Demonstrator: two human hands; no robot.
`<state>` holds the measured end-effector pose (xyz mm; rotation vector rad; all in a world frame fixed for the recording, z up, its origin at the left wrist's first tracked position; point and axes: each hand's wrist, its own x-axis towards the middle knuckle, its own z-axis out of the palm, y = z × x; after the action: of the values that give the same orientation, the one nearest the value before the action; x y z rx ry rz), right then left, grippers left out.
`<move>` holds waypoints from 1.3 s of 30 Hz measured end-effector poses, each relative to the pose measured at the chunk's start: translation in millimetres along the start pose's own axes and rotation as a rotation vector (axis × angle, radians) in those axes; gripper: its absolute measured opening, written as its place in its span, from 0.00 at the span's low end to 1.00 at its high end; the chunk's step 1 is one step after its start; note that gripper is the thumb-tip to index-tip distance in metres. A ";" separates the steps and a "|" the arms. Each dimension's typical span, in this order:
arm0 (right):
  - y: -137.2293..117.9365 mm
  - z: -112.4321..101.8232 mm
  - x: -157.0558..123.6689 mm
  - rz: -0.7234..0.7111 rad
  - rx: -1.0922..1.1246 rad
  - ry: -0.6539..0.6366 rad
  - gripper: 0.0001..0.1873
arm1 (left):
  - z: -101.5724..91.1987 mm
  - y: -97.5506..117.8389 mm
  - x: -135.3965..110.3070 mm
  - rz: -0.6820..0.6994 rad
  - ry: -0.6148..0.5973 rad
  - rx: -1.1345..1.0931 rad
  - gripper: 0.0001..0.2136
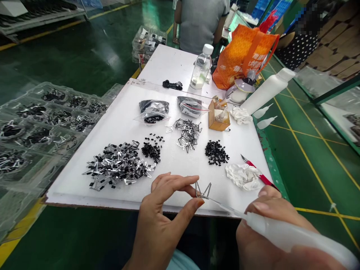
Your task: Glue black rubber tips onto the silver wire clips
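Note:
Between thumb and fingers, my left hand [165, 210] pinches a small bent metal wire clip [203, 193] shaped like a W, just over the table's front edge. My right hand [270, 221] is wrapped round a white squeeze bottle [298, 236]. The bottle's thin nozzle points left, its tip at or very near the clip; I cannot tell if they touch. Beyond my hands lie a pile of bare wire clips [188, 133], a heap of small black caps [216, 153], another group of black caps [152, 150], and a large pile of clips with black ends [118, 163].
Crumpled tissue [243, 176] and a red craft knife [260, 172] lie at the right. Behind are zip bags [153, 109], a wooden box [218, 119], a clear bottle [201, 67], a tall white bottle [268, 90] and an orange bag [242, 56]. Divided trays [56, 116] stand left; people sit beyond.

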<state>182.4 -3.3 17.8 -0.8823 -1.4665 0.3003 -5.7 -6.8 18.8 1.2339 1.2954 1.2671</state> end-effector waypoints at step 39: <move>22.0 -4.3 -4.6 -0.127 -0.048 0.242 0.34 | 0.1 -1.5 -2.1 -0.045 0.010 -0.003 0.14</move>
<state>193.0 6.8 0.2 -0.8290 -1.3017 0.0606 -5.6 -8.8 17.3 1.1915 1.3205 1.2447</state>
